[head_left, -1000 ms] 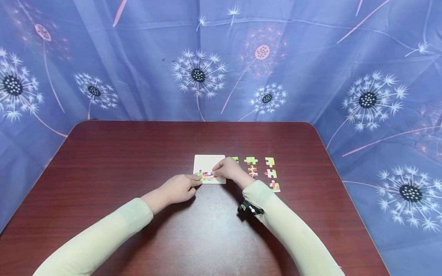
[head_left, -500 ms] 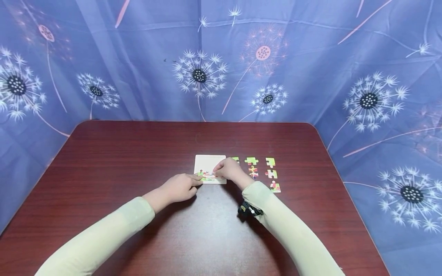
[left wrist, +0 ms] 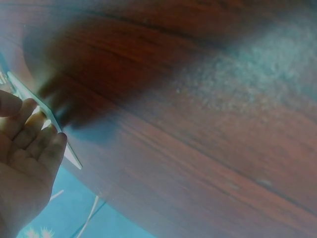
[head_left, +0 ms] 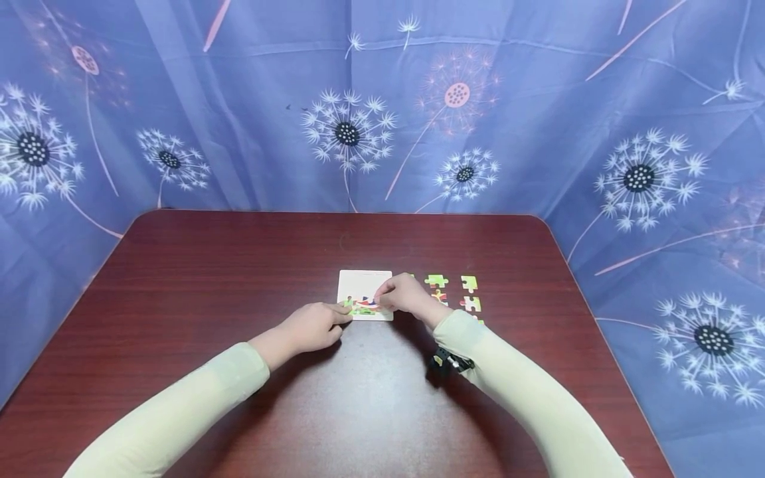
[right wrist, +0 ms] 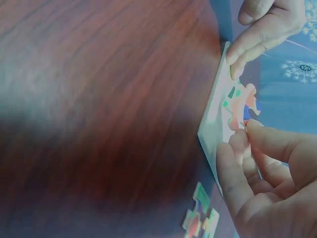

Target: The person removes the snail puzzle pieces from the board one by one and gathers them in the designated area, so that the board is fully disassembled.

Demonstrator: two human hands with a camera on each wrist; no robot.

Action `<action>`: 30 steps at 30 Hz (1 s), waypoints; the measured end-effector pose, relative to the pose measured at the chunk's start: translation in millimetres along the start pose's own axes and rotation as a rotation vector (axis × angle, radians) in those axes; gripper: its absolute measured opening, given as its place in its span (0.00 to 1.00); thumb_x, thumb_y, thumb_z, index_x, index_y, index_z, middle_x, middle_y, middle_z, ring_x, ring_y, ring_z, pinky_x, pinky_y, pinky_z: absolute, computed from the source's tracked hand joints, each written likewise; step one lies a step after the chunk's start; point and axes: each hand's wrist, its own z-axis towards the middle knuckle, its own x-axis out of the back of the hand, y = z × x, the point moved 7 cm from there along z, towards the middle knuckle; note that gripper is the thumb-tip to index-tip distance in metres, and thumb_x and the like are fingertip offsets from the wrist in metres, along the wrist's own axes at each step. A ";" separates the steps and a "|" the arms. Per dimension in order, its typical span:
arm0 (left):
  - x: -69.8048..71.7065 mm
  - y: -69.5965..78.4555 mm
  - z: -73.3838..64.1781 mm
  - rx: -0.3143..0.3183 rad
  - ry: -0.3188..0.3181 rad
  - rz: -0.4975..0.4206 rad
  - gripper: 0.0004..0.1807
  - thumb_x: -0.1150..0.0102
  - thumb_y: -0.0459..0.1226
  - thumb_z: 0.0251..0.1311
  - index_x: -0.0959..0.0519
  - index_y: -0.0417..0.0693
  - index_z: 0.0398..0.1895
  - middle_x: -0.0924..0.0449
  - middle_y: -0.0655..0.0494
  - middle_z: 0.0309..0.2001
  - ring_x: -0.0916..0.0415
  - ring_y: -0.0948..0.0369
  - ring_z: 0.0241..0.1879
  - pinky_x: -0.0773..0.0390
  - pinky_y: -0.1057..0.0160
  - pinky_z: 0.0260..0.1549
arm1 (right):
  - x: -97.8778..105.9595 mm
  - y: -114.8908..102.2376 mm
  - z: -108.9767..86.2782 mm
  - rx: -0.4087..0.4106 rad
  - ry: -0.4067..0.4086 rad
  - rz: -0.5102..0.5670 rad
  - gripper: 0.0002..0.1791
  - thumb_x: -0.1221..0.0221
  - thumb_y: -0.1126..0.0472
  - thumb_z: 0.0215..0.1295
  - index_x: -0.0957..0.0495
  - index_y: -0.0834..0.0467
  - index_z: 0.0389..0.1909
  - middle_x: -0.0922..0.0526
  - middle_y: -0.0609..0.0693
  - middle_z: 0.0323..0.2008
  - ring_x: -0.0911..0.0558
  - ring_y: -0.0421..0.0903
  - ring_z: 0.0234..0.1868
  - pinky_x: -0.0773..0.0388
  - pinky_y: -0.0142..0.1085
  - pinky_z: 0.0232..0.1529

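Observation:
A white puzzle board [head_left: 361, 279] lies at the table's middle, with a few joined puzzle pieces [head_left: 362, 311] in green, red and blue along its near side. My left hand [head_left: 312, 325] reaches in from the left, its extended fingertips resting on the pieces at the board's left end. At the right end my right hand [head_left: 408, 296] pinches the edge of a red-and-blue puzzle piece [right wrist: 250, 110] between thumb and forefinger, against the joined pieces. The right fingers partly cover that piece. In the left wrist view the left hand [left wrist: 29, 158] shows beside the board's edge.
Several loose puzzle pieces lie to the right of the board, among them a green one [head_left: 437, 281], a green corner one [head_left: 469, 283] and another [head_left: 472, 303]; my right arm hides some. A blue dandelion-print curtain [head_left: 257, 119] hangs behind the brown table [head_left: 227, 245].
My right hand and forearm have shifted slightly to the right, showing more of the red-and-blue piece and covering more loose pieces. The left hand stays at the board's left end.

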 end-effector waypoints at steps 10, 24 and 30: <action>1.8 1.3 -1.1 0.007 -0.003 0.006 0.22 0.47 0.33 0.62 0.16 0.40 0.58 0.18 0.47 0.63 0.21 0.50 0.66 0.22 0.48 0.64 | 21.8 -0.3 -11.4 -0.056 -0.031 -0.031 0.08 0.38 0.68 0.65 0.14 0.68 0.40 0.15 0.48 0.26 0.23 0.36 0.26 0.20 0.28 0.31; 1.4 1.5 -4.0 -0.011 0.045 0.061 0.21 0.46 0.34 0.63 0.15 0.41 0.57 0.17 0.49 0.63 0.20 0.51 0.65 0.20 0.49 0.63 | 44.4 9.4 -27.9 0.013 -0.124 -0.141 0.06 0.39 0.66 0.68 0.15 0.66 0.35 0.15 0.49 0.28 0.19 0.38 0.30 0.14 0.33 0.39; -1.4 3.3 -3.1 -0.038 0.075 0.108 0.20 0.45 0.35 0.62 0.14 0.41 0.55 0.16 0.48 0.62 0.19 0.50 0.64 0.20 0.50 0.63 | 53.8 24.8 -34.0 -0.004 -0.147 -0.175 0.06 0.38 0.67 0.67 0.15 0.66 0.36 0.16 0.50 0.26 0.17 0.40 0.31 0.14 0.33 0.39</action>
